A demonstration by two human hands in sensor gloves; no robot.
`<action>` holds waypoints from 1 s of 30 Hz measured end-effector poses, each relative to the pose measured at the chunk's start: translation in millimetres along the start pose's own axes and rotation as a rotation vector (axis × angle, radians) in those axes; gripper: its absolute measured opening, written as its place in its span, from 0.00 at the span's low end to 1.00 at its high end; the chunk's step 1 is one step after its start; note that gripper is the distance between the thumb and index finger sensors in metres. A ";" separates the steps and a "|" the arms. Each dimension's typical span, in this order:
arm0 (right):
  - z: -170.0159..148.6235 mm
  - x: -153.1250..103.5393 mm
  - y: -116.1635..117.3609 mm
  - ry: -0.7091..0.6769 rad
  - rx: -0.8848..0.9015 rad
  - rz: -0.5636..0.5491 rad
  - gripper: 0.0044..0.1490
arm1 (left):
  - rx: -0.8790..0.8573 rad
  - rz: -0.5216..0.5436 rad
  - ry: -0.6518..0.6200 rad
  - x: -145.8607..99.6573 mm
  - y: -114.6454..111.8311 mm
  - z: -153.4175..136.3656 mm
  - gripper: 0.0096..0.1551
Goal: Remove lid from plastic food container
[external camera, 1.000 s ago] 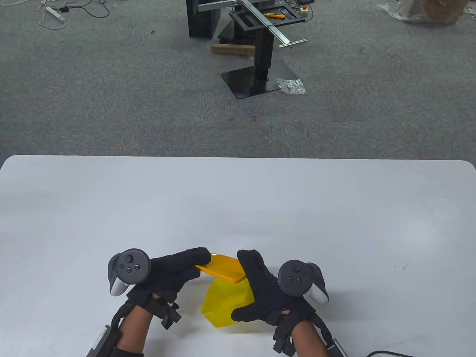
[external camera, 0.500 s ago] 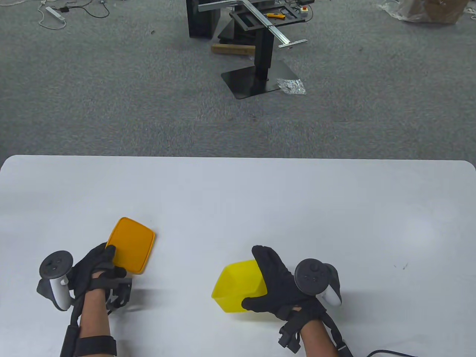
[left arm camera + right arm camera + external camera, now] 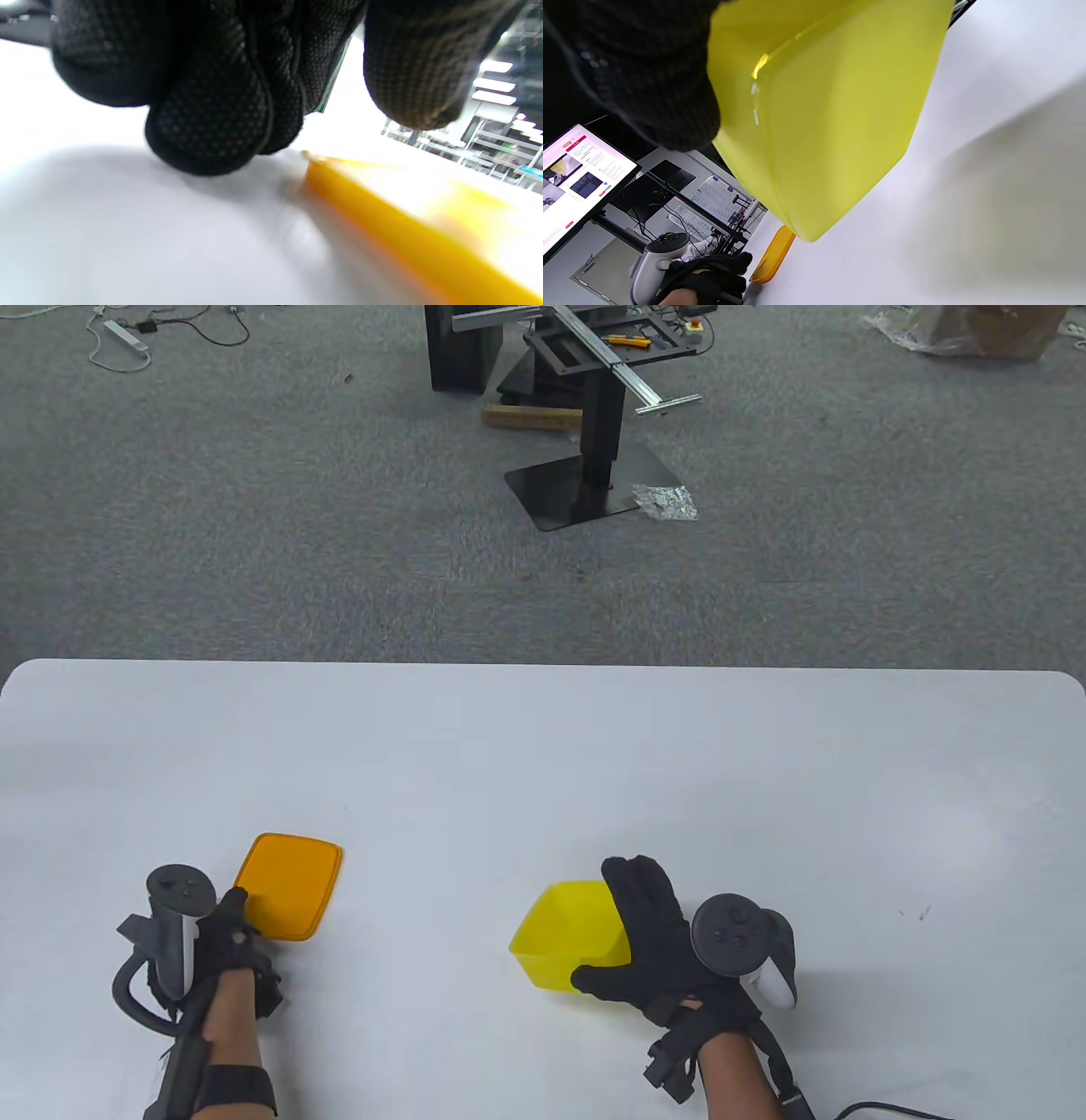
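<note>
Fingers [image 3: 212, 127] of the left hand [image 3: 222, 943] are hanging curled just beside the near corner of the orange lid [image 3: 288, 886], and in the left wrist view they are showing a sliver of white counter [image 3: 543, 763] between themselves and the lid's edge, so the hand seems to be letting go; whether a fingertip is still brushing the lid I cannot tell. A second ago both hands were working together at the container, with the lid tilted up off its rim. Half a second ago the left hand was carrying the lid out to the left, raised at an angle. Now the lid is lying flat on the counter, well apart from the yellow container [image 3: 573, 933].

On the other side, the right hand [image 3: 657, 937] is gripping the container by its right wall, fingers over the rim and thumb along the near side. In the right wrist view the container is sitting tilted, its underside showing above the counter.

Judging from this, the lid is off and set down, and the task is essentially finished; only releasing both things is remaining.
</note>
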State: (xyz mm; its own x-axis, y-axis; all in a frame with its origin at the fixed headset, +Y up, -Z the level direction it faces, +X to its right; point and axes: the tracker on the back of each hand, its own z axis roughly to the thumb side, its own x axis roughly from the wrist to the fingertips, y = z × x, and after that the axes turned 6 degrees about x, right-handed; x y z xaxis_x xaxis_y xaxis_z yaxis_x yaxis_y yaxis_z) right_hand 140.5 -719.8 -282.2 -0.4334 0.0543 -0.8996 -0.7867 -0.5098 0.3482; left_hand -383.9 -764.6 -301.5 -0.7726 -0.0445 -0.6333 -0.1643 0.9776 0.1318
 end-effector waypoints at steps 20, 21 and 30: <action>-38.7 -15.2 -45.2 0.223 -0.132 -0.308 0.75 | 0.189 -0.342 -1.062 -136.2 -24.5 129.1 0.61; -44.9 -16.2 -48.9 0.245 -0.151 -0.324 0.74 | 0.199 -0.336 -1.065 -134.2 -24.5 126.7 0.61; -87.1 -32.6 -72.3 0.406 -0.145 -0.467 0.75 | 0.172 -0.395 -1.060 -128.4 -25.5 121.0 0.60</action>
State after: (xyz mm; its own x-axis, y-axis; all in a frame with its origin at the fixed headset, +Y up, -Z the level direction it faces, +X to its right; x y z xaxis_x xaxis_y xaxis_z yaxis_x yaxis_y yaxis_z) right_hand 249.8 -759.5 -301.0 0.1649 -0.0161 -0.9862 -0.7727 -0.6236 -0.1191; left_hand -206.3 -759.0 -315.8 0.2339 -0.2390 -0.9424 -0.1314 0.9527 -0.2742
